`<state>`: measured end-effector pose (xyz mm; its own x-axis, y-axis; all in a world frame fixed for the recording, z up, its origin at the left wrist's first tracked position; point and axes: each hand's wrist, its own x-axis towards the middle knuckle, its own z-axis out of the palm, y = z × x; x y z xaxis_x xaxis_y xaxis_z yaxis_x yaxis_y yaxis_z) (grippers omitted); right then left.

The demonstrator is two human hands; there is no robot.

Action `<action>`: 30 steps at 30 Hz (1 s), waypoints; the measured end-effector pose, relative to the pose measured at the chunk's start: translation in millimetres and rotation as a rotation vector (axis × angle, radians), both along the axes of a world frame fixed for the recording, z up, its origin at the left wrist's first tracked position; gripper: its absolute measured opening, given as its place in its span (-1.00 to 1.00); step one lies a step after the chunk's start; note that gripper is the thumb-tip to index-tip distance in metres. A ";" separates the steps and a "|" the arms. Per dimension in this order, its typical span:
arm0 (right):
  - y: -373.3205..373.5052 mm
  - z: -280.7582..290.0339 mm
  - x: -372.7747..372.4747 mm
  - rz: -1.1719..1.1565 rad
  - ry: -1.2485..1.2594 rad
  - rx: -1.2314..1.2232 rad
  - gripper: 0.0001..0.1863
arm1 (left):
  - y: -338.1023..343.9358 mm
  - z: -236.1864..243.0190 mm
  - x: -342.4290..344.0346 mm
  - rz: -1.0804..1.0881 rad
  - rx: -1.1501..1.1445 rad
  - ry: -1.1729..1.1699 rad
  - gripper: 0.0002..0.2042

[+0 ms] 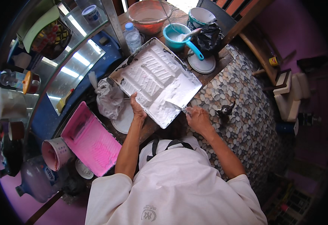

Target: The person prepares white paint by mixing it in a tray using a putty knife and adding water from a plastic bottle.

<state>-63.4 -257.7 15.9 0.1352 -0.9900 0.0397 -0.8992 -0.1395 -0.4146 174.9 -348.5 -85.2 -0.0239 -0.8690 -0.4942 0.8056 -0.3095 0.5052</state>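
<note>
A paint tray (149,73) coated in white paint lies tilted in front of me, its ridged slope at the far end. Thick white paint (180,88) is pooled in the nearer right part. My left hand (137,108) grips the tray's near left edge, thumb over the rim. In my right hand (198,119), at the near right edge, is a scraper (175,105) with its blade in the paint. The fingers hide most of its handle.
A pink-stained tray (92,138) and a crumpled plastic bag (108,98) lie left. Beyond stand a water bottle (132,37), an orange basin (149,17), a turquoise dipper (174,44) holding a brush (190,34) and a paint bucket (200,17). A small cat (227,108) is on the pebble-patterned floor.
</note>
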 end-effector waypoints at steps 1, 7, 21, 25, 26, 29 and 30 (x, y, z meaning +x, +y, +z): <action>-3.7 0.0 -4.9 0.002 -0.002 0.000 -0.83 | -0.2 1.0 0.0 0.003 0.006 -0.018 -0.40; -38.5 19.0 -24.3 -0.095 0.079 0.019 -0.78 | -0.1 -9.7 4.8 0.001 -0.014 0.021 -0.39; -36.0 -2.9 -21.1 -0.222 -0.097 0.085 -0.79 | 1.6 0.7 -0.1 -0.002 -0.022 0.040 -0.37; -25.9 5.4 -9.5 -0.207 -0.135 0.146 -0.79 | 1.1 -2.9 1.9 -0.001 -0.024 0.028 -0.38; -21.9 7.8 -5.3 -0.151 -0.140 0.110 -0.79 | 0.8 -1.3 0.4 -0.004 -0.024 0.030 -0.38; -12.2 -3.8 -6.0 -0.013 -0.113 0.019 -0.79 | 1.2 0.0 -0.5 -0.003 0.001 0.031 -0.38; -13.3 -3.1 -6.3 -0.026 -0.064 0.059 -0.80 | 1.3 -2.0 1.3 -0.010 -0.015 0.045 -0.38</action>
<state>-69.7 -271.0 12.8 0.1080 -0.9941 -0.0105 -0.8735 -0.0899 -0.4785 176.2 -347.2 -87.2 -0.0544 -0.8760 -0.4793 0.8245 -0.3102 0.4733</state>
